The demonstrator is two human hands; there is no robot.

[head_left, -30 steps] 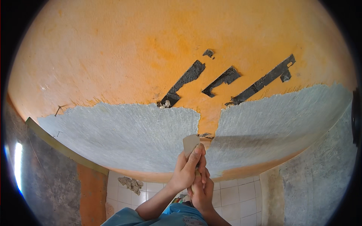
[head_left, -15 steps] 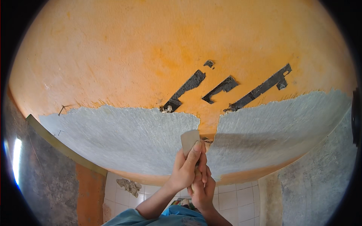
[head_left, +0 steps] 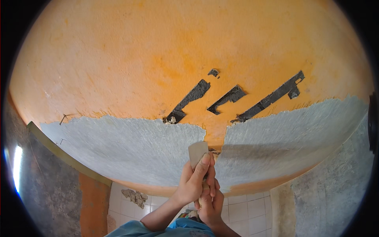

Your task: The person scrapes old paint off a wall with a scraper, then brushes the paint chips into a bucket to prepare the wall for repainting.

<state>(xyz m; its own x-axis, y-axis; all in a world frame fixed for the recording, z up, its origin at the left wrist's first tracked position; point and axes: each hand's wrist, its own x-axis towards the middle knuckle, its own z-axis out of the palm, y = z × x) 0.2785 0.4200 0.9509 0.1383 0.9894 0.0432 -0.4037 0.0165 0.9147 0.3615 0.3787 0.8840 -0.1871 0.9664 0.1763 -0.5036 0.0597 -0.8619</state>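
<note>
Both of my hands are wrapped round one scraper (head_left: 197,153) with a flat, wide grey blade. My left hand (head_left: 192,182) grips it higher up, its thumb lying along the lower part of the blade. Below it and slightly to the right, my right hand (head_left: 211,203) closes round the handle, most of which is hidden by fingers. The blade points up at the wall, beside a narrow orange strip (head_left: 214,136) of paint between two grey areas. Whether the edge touches the surface, I cannot tell. A small broken spot (head_left: 214,151) shows just right of the blade.
Orange paint (head_left: 130,59) covers the upper wall; the band below is scraped grey (head_left: 118,138). Black strips (head_left: 272,96) cling to the orange part. A bent nail (head_left: 64,117) sticks out at left. A crumpled grey lump (head_left: 134,197) lies on the white floor tiles (head_left: 252,209).
The wall marks and my hands sit slightly lower in the picture, a small shift of view. My grip on the scraper looks the same.
</note>
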